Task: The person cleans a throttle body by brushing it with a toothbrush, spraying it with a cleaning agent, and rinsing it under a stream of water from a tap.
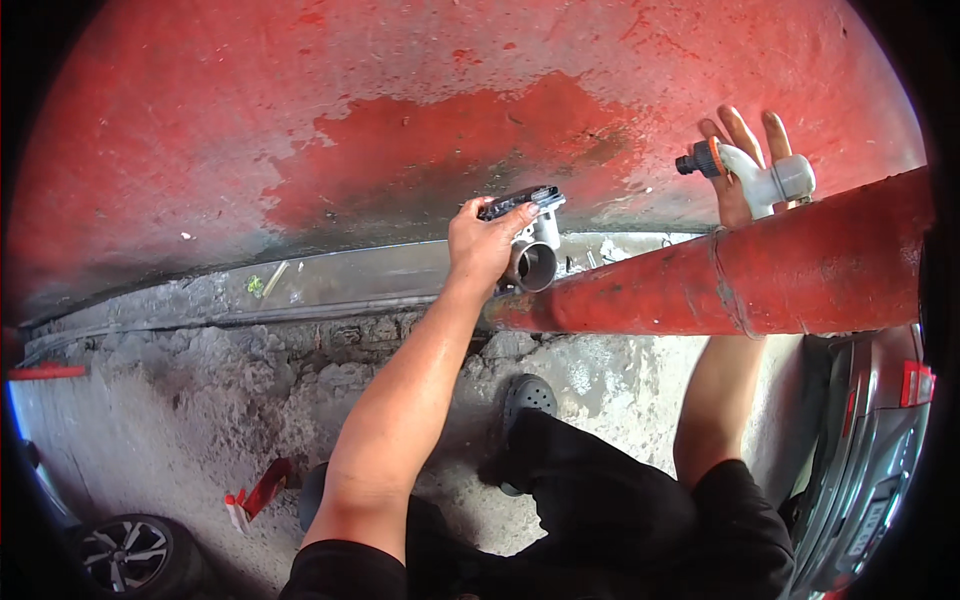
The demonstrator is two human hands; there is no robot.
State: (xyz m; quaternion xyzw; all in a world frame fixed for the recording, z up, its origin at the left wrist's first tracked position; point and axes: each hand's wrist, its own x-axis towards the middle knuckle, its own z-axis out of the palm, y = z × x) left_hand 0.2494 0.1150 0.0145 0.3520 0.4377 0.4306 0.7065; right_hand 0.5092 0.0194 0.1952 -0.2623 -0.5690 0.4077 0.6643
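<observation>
My left hand (482, 243) is closed around a throttle body (541, 232), with a black plastic cover on top and a round metal bore facing me. It is held just above the left end of a thick red pipe (640, 295). Behind a whitish plastic tap (757, 183), my right hand (733, 207) has its fingers stretched upward and apart. The tap carries a black and orange hose connector (703, 158) pointing left. My right forearm passes behind the pipe, and the tap partly covers the palm, so whether the hand touches the tap cannot be told.
A red wall (400, 150) with a dark wet patch rises ahead, above a concrete gutter (370, 270). Rough concrete lies below. A wheel (125, 553) is at the lower left, near a red object (265, 487) on the floor. A grey car (880, 450) stands at right.
</observation>
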